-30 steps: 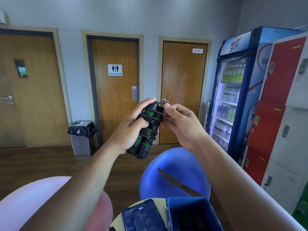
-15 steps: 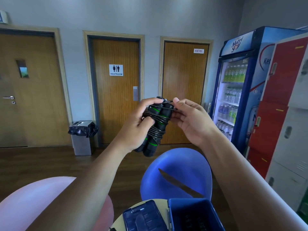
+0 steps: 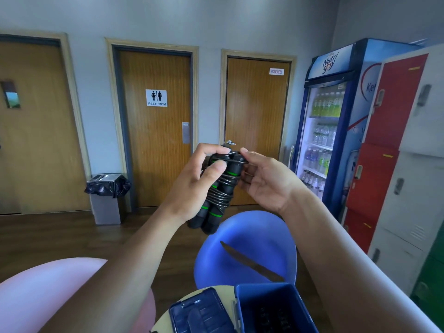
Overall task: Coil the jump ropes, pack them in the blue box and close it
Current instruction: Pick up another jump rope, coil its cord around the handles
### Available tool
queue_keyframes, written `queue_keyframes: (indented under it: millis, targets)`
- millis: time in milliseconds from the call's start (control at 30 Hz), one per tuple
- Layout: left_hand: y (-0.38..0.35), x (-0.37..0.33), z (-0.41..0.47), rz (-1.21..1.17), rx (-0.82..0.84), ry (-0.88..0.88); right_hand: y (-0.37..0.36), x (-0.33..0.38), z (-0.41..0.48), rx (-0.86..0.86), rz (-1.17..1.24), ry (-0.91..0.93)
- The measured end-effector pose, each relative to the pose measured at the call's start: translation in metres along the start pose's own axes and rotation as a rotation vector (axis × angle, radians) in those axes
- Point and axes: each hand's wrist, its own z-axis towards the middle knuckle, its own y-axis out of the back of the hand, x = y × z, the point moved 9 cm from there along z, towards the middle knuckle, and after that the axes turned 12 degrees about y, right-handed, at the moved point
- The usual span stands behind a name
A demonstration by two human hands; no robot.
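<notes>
Kept the jump rope [image 3: 219,191] up in mid-air, well above and beyond the far edge of the counter [image 3: 160,320], its two black, green-ringed handles side by side with the cord wound round their middle. Closed the left grip [image 3: 192,188] round the bundle, thumb pressed on the front of the upper turns. Shifted the right grip [image 3: 266,183] over the last second from the handle tops toward their right side, pinching the last stretch of cord and drawing it across the tops. Left no slack hanging in view, so judged the coiling of this rope nearly done, with only the end to tuck. Left the blue box [image 3: 242,308] open on the counter's right side, lid [image 3: 199,316] lying flat just to its left, something dark inside but too dim to name. Judged packing this rope and closing the box not yet begun. Risked the last turn springing loose if let go untucked.
</notes>
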Motion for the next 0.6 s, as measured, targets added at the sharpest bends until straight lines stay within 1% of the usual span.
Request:
queue_keyframes:
  millis: [100,200,267,367,500,567,600]
  targets:
    - [0.008,0.009,0.006,0.053,-0.041,0.092,0.000,-0.005,0.002,-0.031,0.018,0.000]
    - [0.011,0.018,0.010,0.144,-0.020,0.194,0.000,-0.014,0.004,-0.047,-0.010,0.005]
    - [0.010,0.023,0.009,0.088,0.017,0.293,-0.001,-0.020,0.005,-0.054,-0.021,0.012]
    - [0.012,0.028,0.007,-0.034,-0.018,0.416,-0.006,-0.022,0.006,-0.064,-0.025,0.028]
    - [0.018,0.027,0.007,0.027,-0.087,0.471,-0.009,-0.020,0.007,-0.068,-0.096,0.062]
    - [0.019,0.030,0.007,0.001,-0.098,0.541,-0.012,-0.020,0.007,-0.059,-0.095,0.068]
    - [0.020,0.030,0.007,-0.013,-0.104,0.537,-0.014,-0.020,0.007,-0.057,-0.086,0.067]
